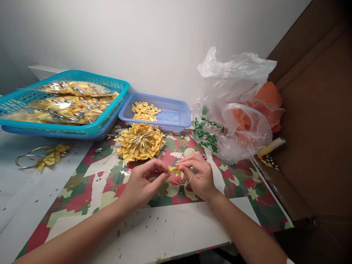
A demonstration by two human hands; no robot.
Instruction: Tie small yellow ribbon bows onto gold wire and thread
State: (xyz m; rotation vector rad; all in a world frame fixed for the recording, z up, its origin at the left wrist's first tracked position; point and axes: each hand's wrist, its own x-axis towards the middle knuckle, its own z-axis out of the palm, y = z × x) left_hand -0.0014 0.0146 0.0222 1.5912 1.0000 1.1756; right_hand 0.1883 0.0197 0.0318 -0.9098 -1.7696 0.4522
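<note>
A small yellow ribbon bow [173, 170] with a thin gold elastic loop [181, 184] hangs between my two hands, above the patterned paper. My right hand [198, 176] pinches the bow's right side, and the loop dangles under its fingers. The fingertips of my left hand [145, 181] are closed together at the bow's left edge; what they grip there is too small to make out. Just beyond my left hand lies a round bundle of yellow bows [140, 142], their gold cords gathered at the centre.
A teal basket [110, 121] holds clear bags of bows with silver bells. Loose bows lie in a blue basket [178, 123]. Crumpled plastic bags [236, 106] stand at the right, beside brown cardboard [316, 139]. Two finished-looking bows [51, 158] with gold loops rest at left.
</note>
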